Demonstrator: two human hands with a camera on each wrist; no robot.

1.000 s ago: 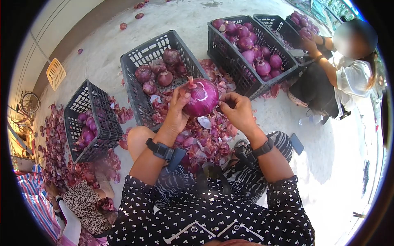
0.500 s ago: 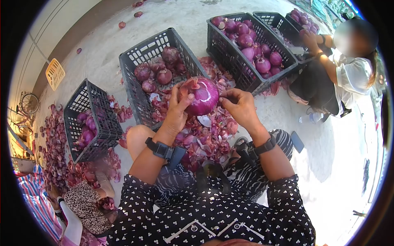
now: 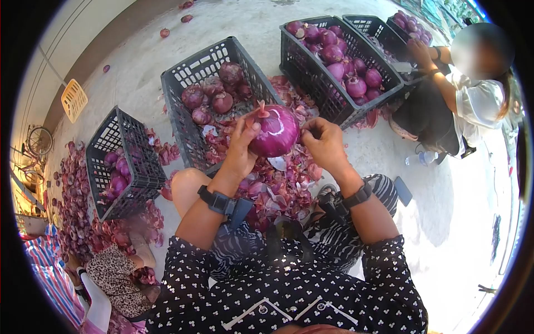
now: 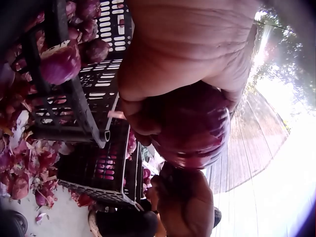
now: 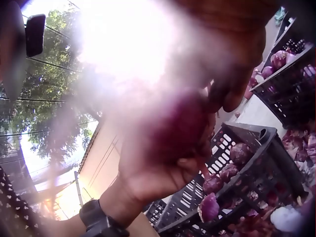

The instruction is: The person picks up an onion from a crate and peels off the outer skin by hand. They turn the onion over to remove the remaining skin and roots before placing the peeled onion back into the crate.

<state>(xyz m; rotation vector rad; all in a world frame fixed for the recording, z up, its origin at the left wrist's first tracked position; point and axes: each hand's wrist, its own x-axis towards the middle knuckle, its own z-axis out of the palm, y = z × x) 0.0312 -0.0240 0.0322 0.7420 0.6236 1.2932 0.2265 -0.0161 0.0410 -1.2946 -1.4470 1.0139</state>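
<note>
A large purple onion [image 3: 275, 131], its dry stem pointing up, is held in front of the chest above a heap of loose skins [image 3: 278, 192]. My left hand [image 3: 241, 150] grips it from the left, thumb on its near face. At the onion's right side my right hand [image 3: 324, 143] has thumb and forefinger pinched together, close to the surface; whether skin is between them cannot be told. In the left wrist view the onion [image 4: 192, 131] sits under the left palm, with the right hand [image 4: 185, 202] at its lower end. Glare washes out much of the right wrist view.
A black crate [image 3: 177, 119] with several onions stands just beyond the skins. A fuller crate [image 3: 317, 92] is at the right, near a seated person [image 3: 473, 106]. Another crate [image 3: 139, 172] and many onions [image 3: 72, 206] are at the left. A phone [image 3: 403, 191] lies on the floor.
The onion has turned slightly in the left hand, its stem tipping and then rising again. My right hand has moved a little up along its right side.
</note>
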